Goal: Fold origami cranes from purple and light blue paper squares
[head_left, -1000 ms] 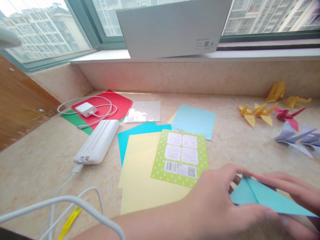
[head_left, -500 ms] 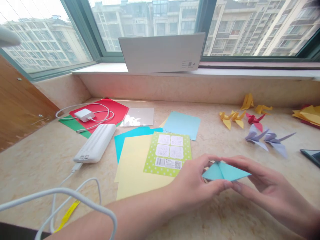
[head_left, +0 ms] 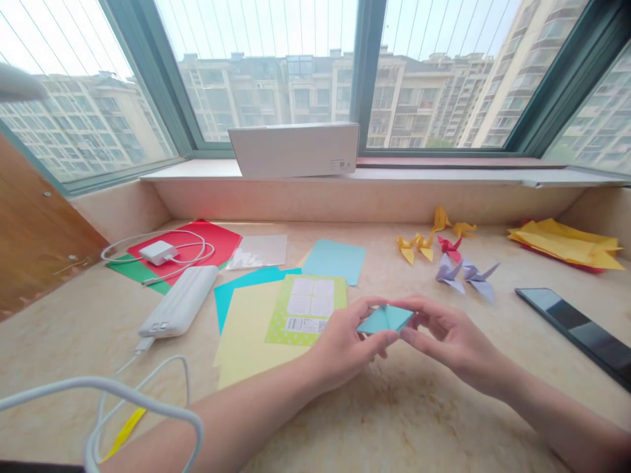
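Note:
Between my hands, just above the stone counter, is a light-blue piece of folded origami paper [head_left: 387, 319] with a crease down its middle. My left hand [head_left: 348, 338] pinches its left side, thumb along the near edge. On the other side, my right hand [head_left: 444, 335] has its fingertips at the top corner and its thumb by the lower right edge. The underside of the folded paper is hidden. Left of my left hand lie a green dotted packet [head_left: 277, 322] and pale yellow sheets [head_left: 241, 328].
Folded cranes, among them a lilac one [head_left: 479, 279] and a red one [head_left: 449, 247], stand behind my right hand. At right are yellow papers [head_left: 562, 240] and a phone [head_left: 582, 335]. A power bank [head_left: 180, 302] with white cables [head_left: 123, 387] lies left. A white box [head_left: 296, 151] leans by the window.
The camera view has tilted up and turned right, so the counter's right side and phone show more. Both hands still hold the blue folded paper, with little change in grip.

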Action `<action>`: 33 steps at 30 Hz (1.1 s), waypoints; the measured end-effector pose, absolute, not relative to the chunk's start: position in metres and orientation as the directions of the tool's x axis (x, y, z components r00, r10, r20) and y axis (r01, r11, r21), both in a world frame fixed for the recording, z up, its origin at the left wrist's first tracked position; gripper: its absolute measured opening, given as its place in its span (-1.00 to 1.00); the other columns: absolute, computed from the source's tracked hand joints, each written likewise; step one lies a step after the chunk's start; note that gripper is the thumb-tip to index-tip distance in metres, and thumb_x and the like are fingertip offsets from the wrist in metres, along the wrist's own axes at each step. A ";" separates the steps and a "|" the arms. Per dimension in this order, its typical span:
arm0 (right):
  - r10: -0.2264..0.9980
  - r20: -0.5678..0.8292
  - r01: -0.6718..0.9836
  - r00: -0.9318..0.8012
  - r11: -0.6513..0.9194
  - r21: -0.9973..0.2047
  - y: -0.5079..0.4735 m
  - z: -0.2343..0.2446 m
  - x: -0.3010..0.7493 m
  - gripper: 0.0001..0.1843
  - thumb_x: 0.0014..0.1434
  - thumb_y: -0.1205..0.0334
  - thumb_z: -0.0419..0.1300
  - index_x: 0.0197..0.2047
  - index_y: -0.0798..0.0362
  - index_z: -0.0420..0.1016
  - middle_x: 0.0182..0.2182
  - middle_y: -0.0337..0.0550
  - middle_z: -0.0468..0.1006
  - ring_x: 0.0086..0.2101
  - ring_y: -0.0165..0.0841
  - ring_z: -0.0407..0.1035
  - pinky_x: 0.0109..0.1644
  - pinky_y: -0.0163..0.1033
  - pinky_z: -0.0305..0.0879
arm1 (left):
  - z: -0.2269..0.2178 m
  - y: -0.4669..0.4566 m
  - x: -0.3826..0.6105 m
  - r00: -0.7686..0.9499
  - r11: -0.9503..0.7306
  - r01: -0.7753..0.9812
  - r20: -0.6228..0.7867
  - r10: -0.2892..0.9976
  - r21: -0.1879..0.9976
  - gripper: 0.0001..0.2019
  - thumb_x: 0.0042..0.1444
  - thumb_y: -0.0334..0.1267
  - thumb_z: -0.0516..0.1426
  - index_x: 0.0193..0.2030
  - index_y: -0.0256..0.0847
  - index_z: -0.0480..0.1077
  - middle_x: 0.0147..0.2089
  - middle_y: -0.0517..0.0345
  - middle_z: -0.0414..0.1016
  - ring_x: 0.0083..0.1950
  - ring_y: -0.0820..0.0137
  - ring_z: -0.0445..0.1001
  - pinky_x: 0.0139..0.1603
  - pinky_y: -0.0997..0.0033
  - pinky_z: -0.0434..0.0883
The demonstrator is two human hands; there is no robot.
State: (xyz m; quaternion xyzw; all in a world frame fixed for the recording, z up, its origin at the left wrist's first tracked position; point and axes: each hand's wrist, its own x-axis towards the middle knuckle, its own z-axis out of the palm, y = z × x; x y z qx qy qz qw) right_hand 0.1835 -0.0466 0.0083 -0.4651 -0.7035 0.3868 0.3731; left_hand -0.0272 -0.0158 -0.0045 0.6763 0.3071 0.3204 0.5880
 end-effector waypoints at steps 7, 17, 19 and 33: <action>0.917 0.258 0.366 -0.305 0.363 -0.857 -0.044 0.010 0.180 -0.76 0.29 0.13 0.20 -0.02 0.00 0.55 -0.23 -0.12 0.53 -0.25 -0.30 0.43 -0.14 -0.15 0.41 | -0.005 -0.014 -0.029 0.597 -0.070 0.056 0.022 0.802 0.996 -0.50 0.22 -0.05 0.18 0.22 -0.22 0.27 -0.18 0.04 0.52 -0.38 0.46 0.52 -0.40 0.47 0.47; 0.888 0.357 0.428 -0.289 0.453 -0.782 -0.043 0.005 0.183 -0.78 0.26 0.14 0.24 -0.05 0.01 0.55 -0.29 -0.15 0.52 -0.27 -0.31 0.43 -0.11 -0.15 0.39 | -0.004 -0.013 -0.028 0.587 -0.134 0.140 0.027 0.809 0.981 -0.47 0.19 -0.06 0.21 0.25 -0.21 0.28 -0.20 0.06 0.55 -0.38 0.43 0.53 -0.33 0.40 0.51; 0.879 0.381 0.447 -0.286 0.474 -0.759 -0.041 0.003 0.183 -0.76 0.24 0.13 0.26 -0.04 0.00 0.55 -0.31 -0.17 0.51 -0.29 -0.32 0.43 -0.12 -0.15 0.39 | -0.003 -0.013 -0.028 0.591 -0.148 0.145 0.034 0.806 0.978 -0.47 0.20 -0.04 0.19 0.25 -0.21 0.29 -0.16 0.04 0.56 -0.37 0.43 0.54 -0.30 0.38 0.52; 0.849 0.503 0.610 -0.163 0.487 -0.625 -0.050 0.001 0.173 -0.73 0.28 0.34 0.07 -0.13 0.02 0.61 -0.28 -0.13 0.67 -0.32 -0.29 0.55 -0.24 -0.23 0.49 | -0.007 -0.014 -0.028 0.587 -0.282 0.265 0.078 0.805 0.922 -0.51 0.24 -0.06 0.13 0.25 -0.21 0.28 -0.25 0.06 0.58 -0.35 0.35 0.59 -0.31 0.40 0.51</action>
